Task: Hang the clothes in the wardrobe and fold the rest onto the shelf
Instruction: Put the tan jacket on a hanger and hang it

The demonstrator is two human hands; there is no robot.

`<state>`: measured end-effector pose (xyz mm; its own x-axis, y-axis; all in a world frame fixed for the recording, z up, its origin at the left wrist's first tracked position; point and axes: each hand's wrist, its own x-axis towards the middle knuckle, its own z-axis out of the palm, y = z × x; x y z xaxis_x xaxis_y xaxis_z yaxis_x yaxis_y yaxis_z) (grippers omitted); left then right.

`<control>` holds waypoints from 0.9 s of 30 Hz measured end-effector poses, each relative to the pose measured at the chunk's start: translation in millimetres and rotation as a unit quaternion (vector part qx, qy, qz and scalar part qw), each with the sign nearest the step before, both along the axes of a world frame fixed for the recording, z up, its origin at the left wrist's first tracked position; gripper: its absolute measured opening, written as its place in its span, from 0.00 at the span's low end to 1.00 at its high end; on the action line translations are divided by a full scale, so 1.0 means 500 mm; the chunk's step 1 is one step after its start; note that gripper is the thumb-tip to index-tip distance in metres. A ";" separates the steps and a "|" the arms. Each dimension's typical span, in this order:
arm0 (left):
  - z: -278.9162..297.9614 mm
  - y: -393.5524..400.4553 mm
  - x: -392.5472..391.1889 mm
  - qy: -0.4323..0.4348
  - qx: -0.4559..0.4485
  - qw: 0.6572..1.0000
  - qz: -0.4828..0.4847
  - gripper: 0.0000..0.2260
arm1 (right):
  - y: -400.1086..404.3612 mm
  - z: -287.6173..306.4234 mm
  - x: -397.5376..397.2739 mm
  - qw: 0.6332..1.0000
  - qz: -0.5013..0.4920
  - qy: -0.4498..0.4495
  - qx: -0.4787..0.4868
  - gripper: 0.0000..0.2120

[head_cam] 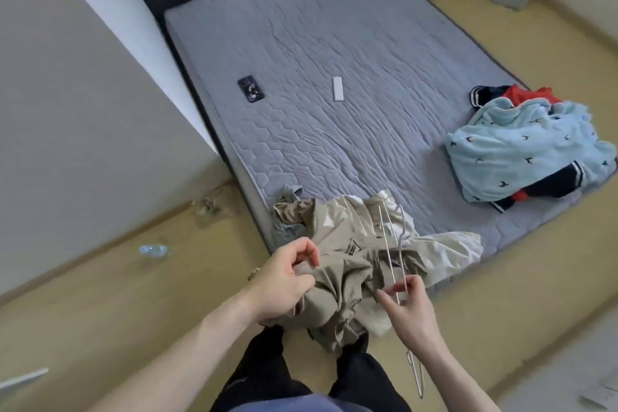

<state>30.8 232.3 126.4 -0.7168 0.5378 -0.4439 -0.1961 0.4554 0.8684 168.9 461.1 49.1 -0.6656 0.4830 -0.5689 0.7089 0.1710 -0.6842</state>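
Hanging step in hand, judged from the hold: beige garment (351,264) bunched at near corner of bed (334,53), partly draped off the edge toward the legs. Left hand (287,281) curled, pinching a fold of the garment at its left side. Right hand (409,306) pinching one end of a thin wire hanger (388,244), thumb and fingertips closed on the wire; rest of hanger lying slantwise across the cloth, hook end pointing up the bed. No collar or neck opening found yet; cloth too crumpled to tell which part is under the left grip.

Second hanger (416,375) on floor (133,294), just beside right forearm, untouched.

Pile (525,150) of pale blue, navy and red clothes at right edge of bed, well apart from the beige piece, not yet handled. Phone (250,89) and white remote (338,89) mid-bed, clear of the work. Bottle (154,249) on floor to the left. Wardrobe and shelf not identifiable in view.

Next move, as a judgement: shake out or spread the garment to find neck or shoulders, then feed hanger end in through the opening. Calls for left hand to open up the fabric while right steers the wire. Risk: wire snagging in folds, garment sliding off bed edge. Task looks early, with the pile untouched.
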 end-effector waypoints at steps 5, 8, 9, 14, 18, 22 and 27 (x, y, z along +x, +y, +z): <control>0.136 -0.020 0.074 0.063 0.050 0.991 0.108 0.14 | 0.042 -0.015 0.001 0.990 0.133 -0.031 0.018 0.20; 0.224 -0.036 0.102 0.103 0.080 0.983 0.132 0.18 | 0.026 -0.031 0.003 0.981 0.188 -0.048 0.010 0.24; 0.253 -0.046 0.112 0.114 0.088 0.980 0.140 0.18 | 0.014 -0.035 0.002 0.978 0.203 -0.052 0.002 0.26; 0.364 -0.124 0.174 0.144 0.149 0.958 0.200 0.15 | -0.065 -0.038 -0.009 0.956 0.285 -0.070 -0.014 0.32; 0.420 -0.193 0.238 0.144 0.228 0.935 0.231 0.15 | -0.141 -0.028 -0.010 0.945 0.322 -0.045 -0.017 0.33; 0.439 -0.265 0.299 0.137 0.284 0.916 0.249 0.13 | -0.228 -0.011 -0.002 0.940 0.341 -0.011 -0.007 0.20; 0.427 -0.370 0.346 0.180 0.209 0.917 0.287 0.16 | -0.299 0.032 0.023 0.946 0.321 0.050 0.000 0.12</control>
